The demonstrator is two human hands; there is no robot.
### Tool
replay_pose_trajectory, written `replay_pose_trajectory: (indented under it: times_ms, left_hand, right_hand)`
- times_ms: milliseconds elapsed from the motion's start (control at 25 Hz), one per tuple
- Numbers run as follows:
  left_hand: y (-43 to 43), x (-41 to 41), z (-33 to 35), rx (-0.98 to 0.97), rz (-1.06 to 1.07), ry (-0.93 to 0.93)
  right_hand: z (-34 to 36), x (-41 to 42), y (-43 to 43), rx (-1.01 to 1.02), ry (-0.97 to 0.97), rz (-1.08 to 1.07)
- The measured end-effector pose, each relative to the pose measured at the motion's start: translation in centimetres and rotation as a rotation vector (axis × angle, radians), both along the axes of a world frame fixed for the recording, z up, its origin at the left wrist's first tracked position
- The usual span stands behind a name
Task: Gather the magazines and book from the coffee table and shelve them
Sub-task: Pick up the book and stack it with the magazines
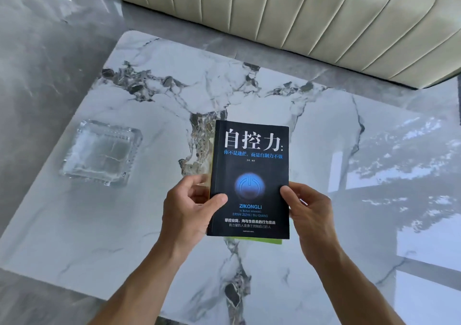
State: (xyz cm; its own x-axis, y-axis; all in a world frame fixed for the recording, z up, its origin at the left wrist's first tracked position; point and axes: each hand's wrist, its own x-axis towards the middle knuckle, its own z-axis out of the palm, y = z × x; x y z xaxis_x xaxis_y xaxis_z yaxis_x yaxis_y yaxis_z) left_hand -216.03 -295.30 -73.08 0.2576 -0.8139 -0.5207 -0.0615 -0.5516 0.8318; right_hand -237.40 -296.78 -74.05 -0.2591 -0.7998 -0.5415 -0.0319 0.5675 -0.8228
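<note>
A black book with white and blue lettering and a blue power symbol is held above the white marble coffee table. Under it a second item shows only as a thin yellow-green edge along the bottom and left side. My left hand grips the stack's left edge, thumb on the cover and fingers underneath. My right hand grips the right edge the same way. Whatever lies below the black book is mostly hidden.
A square clear glass ashtray stands on the table to the left of my hands. A cream ribbed sofa runs along the far side. Grey glossy floor surrounds the table on the left.
</note>
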Motion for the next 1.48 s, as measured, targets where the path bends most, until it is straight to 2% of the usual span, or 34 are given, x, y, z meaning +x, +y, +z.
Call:
replay_pose_trajectory:
  times_ms: [120,280,520,640,840,1160,1360,1480]
  left_hand:
    - [-0.3,0.1,-1.7,0.062,0.002,-0.071]
    - [0.0,0.2,-3.6,0.119,-0.044,-0.069]
    - [0.1,0.4,-6.6,0.135,-0.102,-0.132]
    - [0.4,0.1,-7.4,0.119,-0.065,-0.171]
    - [1.0,-0.5,-8.1,0.077,-0.027,-0.192]
    - [1.3,-1.3,-8.6,0.073,-0.058,-0.366]
    - [1.0,-2.1,-8.0,0.070,-0.064,-0.367]
    - [0.8,-2.7,-7.8,0.125,-0.077,-0.342]
  right_hand:
    - [-1.4,-0.2,0.0,0.031,0.024,0.019]
    - [-3.6,-0.1,0.4,0.084,0.054,0.046]
    - [-6.3,0.1,1.2,0.152,0.131,0.105]
    - [-7.3,0.1,1.3,0.167,0.159,0.092]
    - [-8.2,0.5,0.9,0.177,0.200,0.086]
    - [-7.8,0.3,0.3,0.213,0.356,0.157]
    - [-7.6,-0.5,0.5,0.141,0.546,0.074]
    - [-7.7,-0.5,0.9,0.212,0.508,0.152]
